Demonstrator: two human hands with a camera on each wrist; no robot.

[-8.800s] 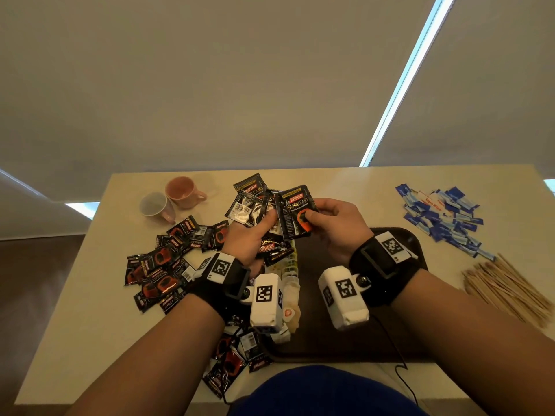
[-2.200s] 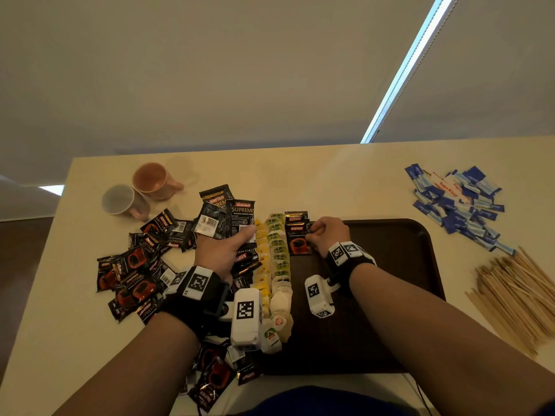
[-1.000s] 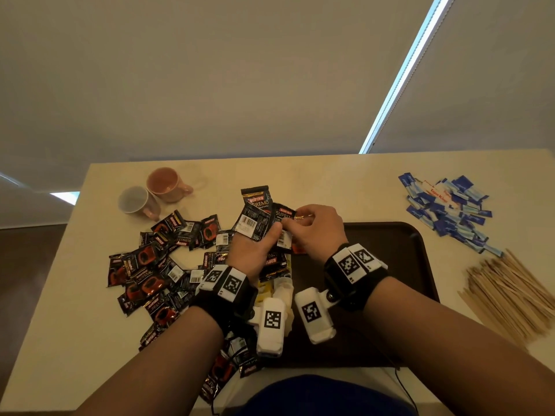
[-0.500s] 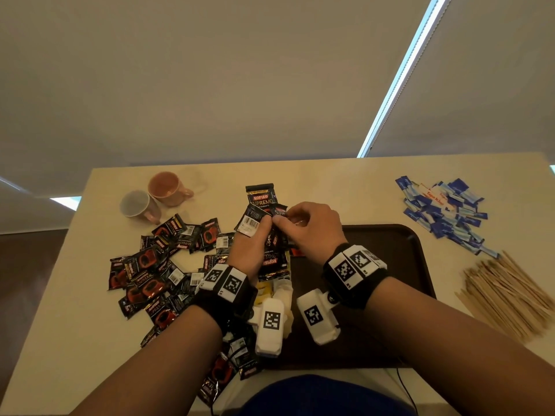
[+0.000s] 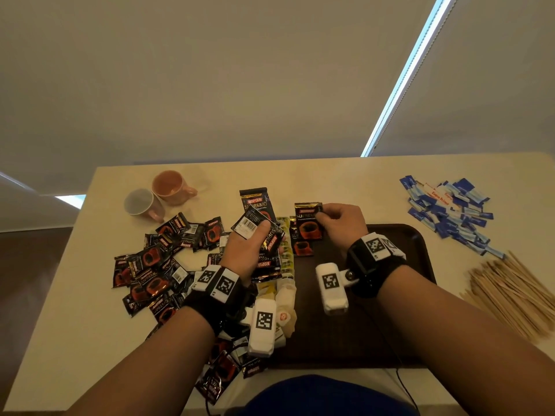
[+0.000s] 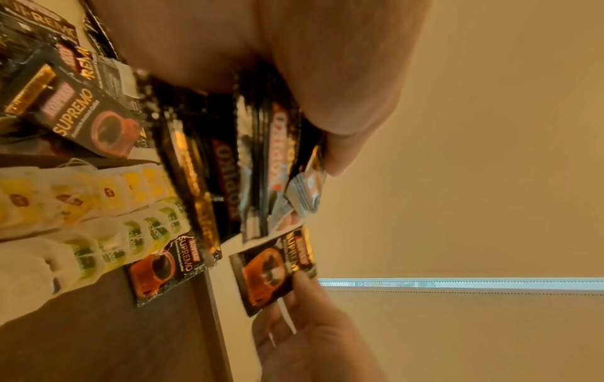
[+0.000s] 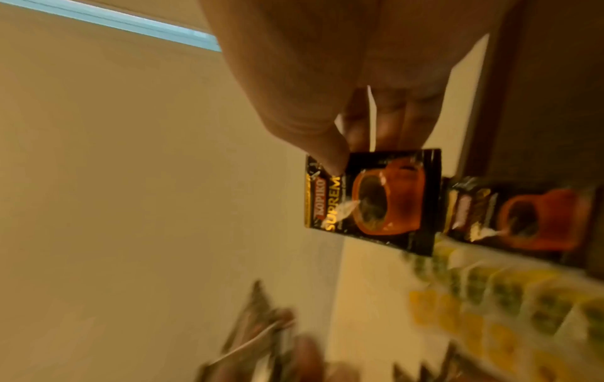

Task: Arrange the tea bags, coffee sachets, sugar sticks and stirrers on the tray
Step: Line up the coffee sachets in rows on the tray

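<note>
Head view showed the right hand pinching one coffee sachet by its top corner, thumb and fingers closed on it, above the far left corner of the dark tray. Under it, one sachet on the tray lay flat beside the two rows of tea bags which ran along the tray's left edge. The left hand gripped a fan of sachets, with the thumb pressed on top of them, over the tray's left rim. Loose sachets covered the table to the left. The middle and right part of the tray was bare. Sugar sticks and wooden stirrers lay right of the tray, well apart from both hands. Two mugs stood at the far left.
</note>
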